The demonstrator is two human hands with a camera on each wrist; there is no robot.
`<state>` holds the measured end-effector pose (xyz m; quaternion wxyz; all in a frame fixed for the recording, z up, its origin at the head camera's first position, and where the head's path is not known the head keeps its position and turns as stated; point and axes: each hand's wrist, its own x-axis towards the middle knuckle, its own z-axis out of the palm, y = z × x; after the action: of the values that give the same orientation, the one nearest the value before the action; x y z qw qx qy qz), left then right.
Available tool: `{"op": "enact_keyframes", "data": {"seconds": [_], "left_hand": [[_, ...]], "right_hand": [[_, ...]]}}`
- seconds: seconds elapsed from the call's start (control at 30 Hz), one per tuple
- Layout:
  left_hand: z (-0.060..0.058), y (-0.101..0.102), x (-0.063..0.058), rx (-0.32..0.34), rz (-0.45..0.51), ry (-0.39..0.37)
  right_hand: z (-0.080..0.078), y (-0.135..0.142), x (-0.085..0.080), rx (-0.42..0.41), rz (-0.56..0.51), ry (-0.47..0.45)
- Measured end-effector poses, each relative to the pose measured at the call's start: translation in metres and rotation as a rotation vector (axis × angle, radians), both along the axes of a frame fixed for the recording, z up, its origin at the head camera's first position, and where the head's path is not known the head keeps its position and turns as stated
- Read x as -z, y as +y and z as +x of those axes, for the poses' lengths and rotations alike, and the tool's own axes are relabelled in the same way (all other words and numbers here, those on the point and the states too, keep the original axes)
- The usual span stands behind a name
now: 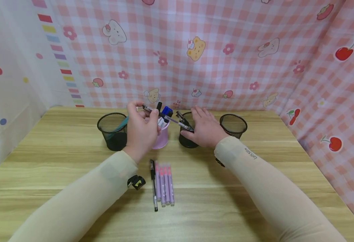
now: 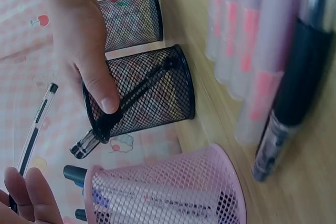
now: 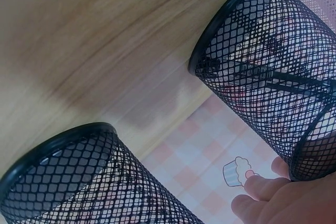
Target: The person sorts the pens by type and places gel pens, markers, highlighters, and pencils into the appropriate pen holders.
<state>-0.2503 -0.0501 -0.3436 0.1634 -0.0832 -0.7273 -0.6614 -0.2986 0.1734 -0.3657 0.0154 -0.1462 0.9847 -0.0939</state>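
Note:
My left hand (image 1: pixel 141 131) pinches a clear-barrelled black gel pen (image 1: pixel 173 120), tilted over the pink mesh pen cup (image 1: pixel 161 140) with its lower end towards the black mesh pen cup (image 1: pixel 186 142) right of middle. That black cup's rim is gripped by my right hand (image 1: pixel 206 130), thumb on the near side and fingers on the far side. Inside this cup stands a dark pen (image 2: pixel 144 87), leaning, seen through the mesh in the left wrist view. Blue and black capped markers (image 1: pixel 166 111) fill the pink cup.
Another black mesh cup (image 1: pixel 116 143) at left holds a teal item (image 1: pixel 122 125). A further black mesh cup (image 1: pixel 233 123) stands at right. Nearer me lie several lilac highlighters (image 1: pixel 166 186) beside a black pen (image 1: pixel 153 178). A checked curtain (image 1: pixel 177 67) hangs behind the table.

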Motion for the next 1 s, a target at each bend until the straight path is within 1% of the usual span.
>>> {"op": "enact_keyframes", "data": {"seconds": [0.13, 0.23, 0.3, 0.4, 0.63, 0.77, 0.93, 1.0], "left_hand": [[-0.002, 0.006, 0.004, -0.018, 0.075, 0.059], [-0.004, 0.011, 0.007, -0.016, 0.135, 0.109], [-0.005, 0.015, 0.009, -0.015, 0.170, 0.125], [-0.005, 0.020, 0.010, -0.026, 0.196, 0.111], [-0.006, 0.027, 0.015, -0.069, 0.184, 0.031], [-0.007, 0.028, 0.018, -0.073, 0.173, 0.032], [-0.007, 0.029, 0.021, -0.050, 0.180, 0.025], [-0.006, 0.030, 0.021, -0.060, 0.149, 0.028]], "right_hand": [[0.000, 0.000, 0.000, -0.003, -0.008, 0.001], [0.000, 0.000, 0.000, -0.006, -0.006, 0.006], [0.000, 0.000, -0.001, -0.007, -0.005, 0.008], [0.000, 0.000, -0.001, -0.010, -0.001, 0.011], [0.001, 0.000, -0.001, -0.013, 0.015, 0.007], [0.000, 0.000, 0.000, -0.011, 0.018, 0.015], [0.000, 0.000, 0.000, -0.010, 0.011, 0.020], [0.000, 0.000, 0.000, -0.010, 0.010, 0.019]]}}
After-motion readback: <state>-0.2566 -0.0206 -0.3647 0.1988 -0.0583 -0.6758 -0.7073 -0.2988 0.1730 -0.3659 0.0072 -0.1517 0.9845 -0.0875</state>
